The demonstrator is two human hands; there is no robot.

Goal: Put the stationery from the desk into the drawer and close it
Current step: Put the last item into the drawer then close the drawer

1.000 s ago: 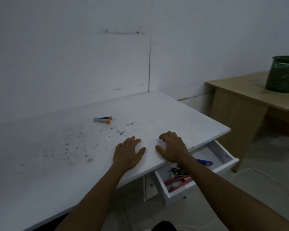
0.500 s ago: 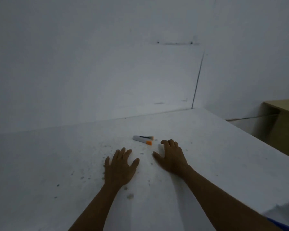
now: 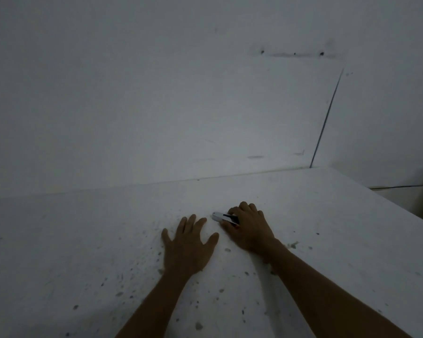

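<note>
Right hand (image 3: 248, 228) advanced since half a second ago; fingers now curl around small white stick-shaped stationery item (image 3: 220, 217) on speckled white desk (image 3: 83, 240). Left hand (image 3: 187, 245) stays flat, fingers spread.

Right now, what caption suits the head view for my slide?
Right hand grips a white stationery item on the white desk; left hand rests flat beside.

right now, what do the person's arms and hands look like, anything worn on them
Nothing worn that shows. The left hand and right hand have no gloves, and no ring can be made out in this dim light. The left forearm and right forearm are uncovered as far as the picture reaches, with no sleeve, watch or band in sight.
</note>
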